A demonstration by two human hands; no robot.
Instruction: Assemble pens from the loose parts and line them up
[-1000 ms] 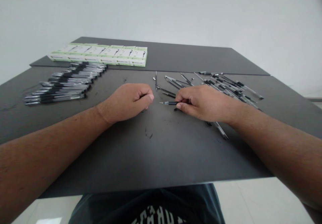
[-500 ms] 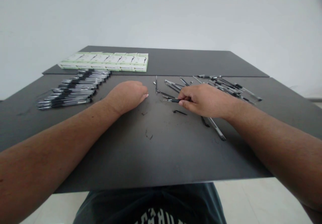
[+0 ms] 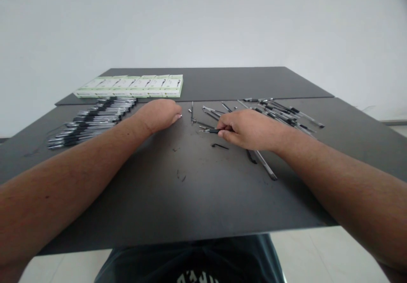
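Over the smooth, dark table (image 3: 203,206), the right hand (image 3: 250,129) pinches a slim pen (image 3: 211,131), pointed tip leftward; its knuckles could brush the loose clear-plastic pens (image 3: 289,121) beyond, setting round barrels rolling; whether the curled left hand (image 3: 160,114) grips anything, I cannot tell

Left hand (image 3: 160,114): drawn off toward 10 o'clock, away from pen (image 3: 212,131).
Right hand (image 3: 246,128): edged toward 12, baring black piece (image 3: 220,146).
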